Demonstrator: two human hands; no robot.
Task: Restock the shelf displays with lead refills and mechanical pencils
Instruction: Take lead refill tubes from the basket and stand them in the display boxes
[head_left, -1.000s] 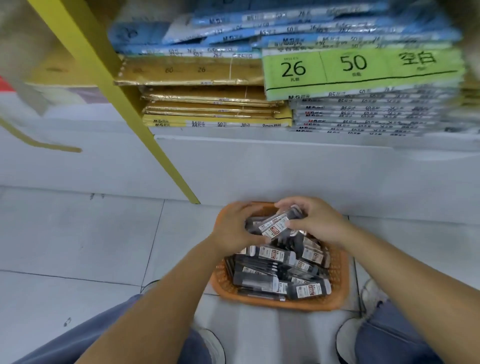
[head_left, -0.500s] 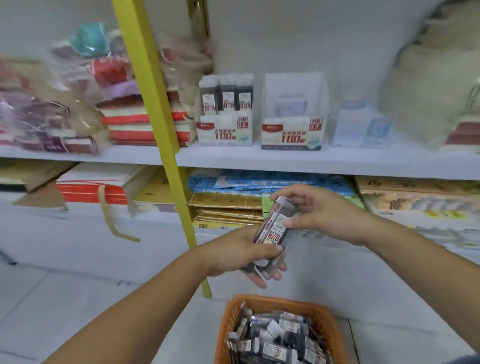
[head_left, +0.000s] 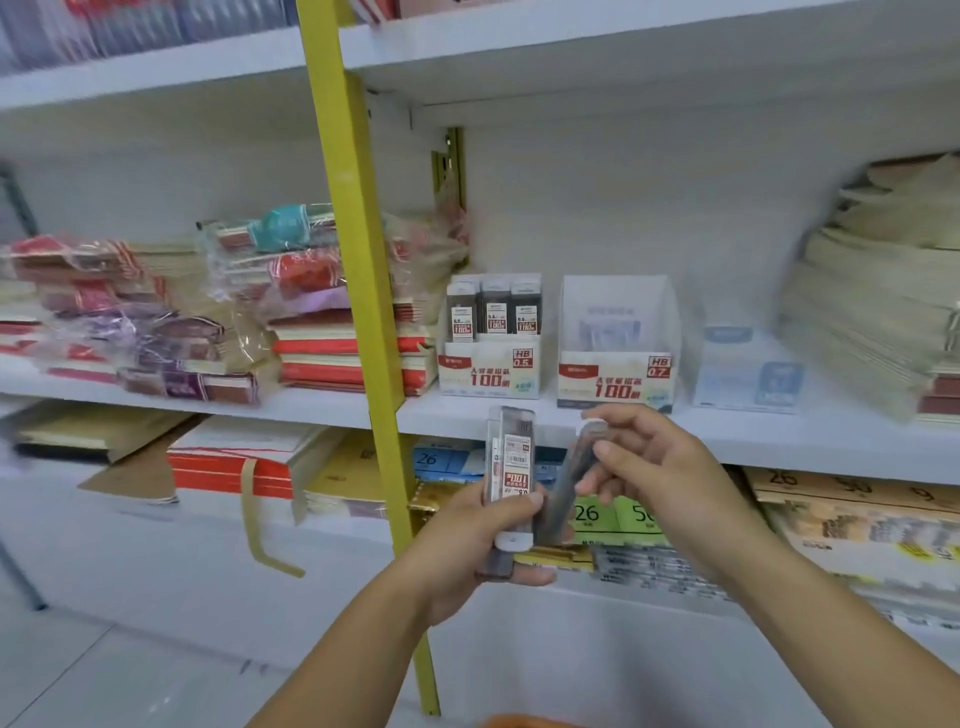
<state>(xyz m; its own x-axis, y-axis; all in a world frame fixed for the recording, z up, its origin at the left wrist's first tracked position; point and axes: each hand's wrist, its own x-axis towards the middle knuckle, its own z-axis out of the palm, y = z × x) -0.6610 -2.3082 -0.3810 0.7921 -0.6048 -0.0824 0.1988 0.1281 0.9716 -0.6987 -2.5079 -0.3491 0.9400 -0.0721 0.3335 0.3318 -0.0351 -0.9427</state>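
With the left hand (head_left: 467, 545) gripping upright lead refill cases (head_left: 511, 467) in front of the shelf (head_left: 779, 441), with the right hand (head_left: 667, 480) pinching a tilted dark refill case (head_left: 568, 486) just beside them, below the HB 0.5 display box (head_left: 488, 373)

hb 0.7 box (head_left: 615, 364): top open, looks unfilled, open air up to the upper shelf (head_left: 649, 78). hb 0.5 box (head_left: 488, 369): three cases (head_left: 494, 312) stand along its back. yellow upright (head_left: 358, 312) and notebook stacks (head_left: 353, 358) wall off the left; clear box (head_left: 748, 374) just beside on the right. left hand (head_left: 467, 540) gripping upright lead case (head_left: 511, 467) and right hand (head_left: 660, 483) pinching tilted lead case (head_left: 571, 478) are before the shelf lip (head_left: 779, 447); nothing between them and the boxes.
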